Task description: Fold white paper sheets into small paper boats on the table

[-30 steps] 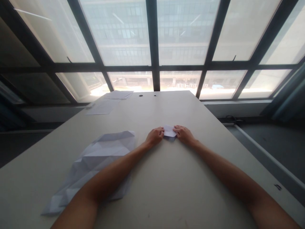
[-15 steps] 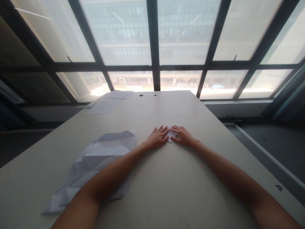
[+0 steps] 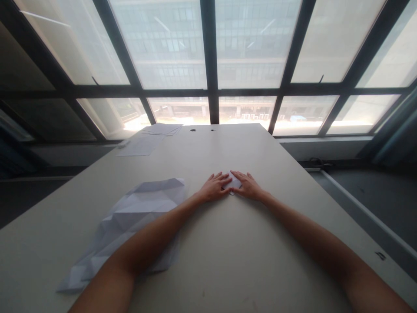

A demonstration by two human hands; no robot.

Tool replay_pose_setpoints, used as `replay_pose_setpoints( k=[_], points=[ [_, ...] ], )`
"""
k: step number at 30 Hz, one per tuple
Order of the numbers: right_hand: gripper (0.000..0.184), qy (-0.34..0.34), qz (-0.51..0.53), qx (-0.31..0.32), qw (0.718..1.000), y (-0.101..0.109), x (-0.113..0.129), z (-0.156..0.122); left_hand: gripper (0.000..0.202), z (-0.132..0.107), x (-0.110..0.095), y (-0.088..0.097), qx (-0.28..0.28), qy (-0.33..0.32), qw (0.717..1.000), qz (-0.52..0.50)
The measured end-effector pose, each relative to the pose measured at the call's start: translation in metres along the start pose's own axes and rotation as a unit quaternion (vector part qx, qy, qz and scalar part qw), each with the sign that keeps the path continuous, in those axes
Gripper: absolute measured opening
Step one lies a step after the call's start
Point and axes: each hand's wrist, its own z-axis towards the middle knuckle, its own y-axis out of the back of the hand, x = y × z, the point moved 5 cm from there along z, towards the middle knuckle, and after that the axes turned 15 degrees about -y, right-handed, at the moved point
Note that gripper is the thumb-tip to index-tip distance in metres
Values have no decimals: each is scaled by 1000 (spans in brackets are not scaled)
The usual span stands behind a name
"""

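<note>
A small folded piece of white paper [image 3: 233, 183] lies on the table between my hands, partly covered by them. My left hand [image 3: 214, 188] lies flat with its fingers spread, the fingertips at the paper's left side. My right hand [image 3: 248, 186] lies the same way, with its fingers reaching over the paper's right side. Neither hand grips the paper. A large creased sheet of white paper [image 3: 137, 212] lies to the left, under my left forearm.
The long cream table [image 3: 208, 148] runs ahead towards a wall of large windows [image 3: 176, 48]. A loose paper sheet [image 3: 140, 147] and a small stack of papers [image 3: 162, 129] lie at its far left. Two dark round holes mark the far end.
My fingers have gone from curled around the folded paper to flat and spread on it. The paper now lies lower and flatter, and more of it is covered by my hands.
</note>
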Motion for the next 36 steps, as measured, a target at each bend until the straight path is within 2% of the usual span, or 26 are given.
replay_pose_setpoints(
  k=[4,8,10,16,19,23,31,36],
  points=[
    [78,-27,23,-10,999,0,0,2,45,1,0,2,-31,-9,999,-3],
    [84,-32,41,-5,999,4,3,-1,34,3,3,1,-57,-28,998,-28],
    [86,-15,39,1,999,4,5,-3,37,3,3,-2,-50,-32,998,-32],
    [89,15,18,-4,1000,3,6,-6,65,2,1,-5,17,5,1000,6],
    [87,43,2,13,999,0,10,-8,67,3,1,-6,30,5,999,14],
    [73,85,-27,38,995,-3,18,-12,64,3,5,-11,39,-2,999,19],
    [64,59,-71,49,995,-11,14,-7,71,2,8,-14,62,-9,998,22],
    [62,19,-78,31,996,-14,10,-3,76,-2,5,-9,52,-34,998,21]
  ],
)
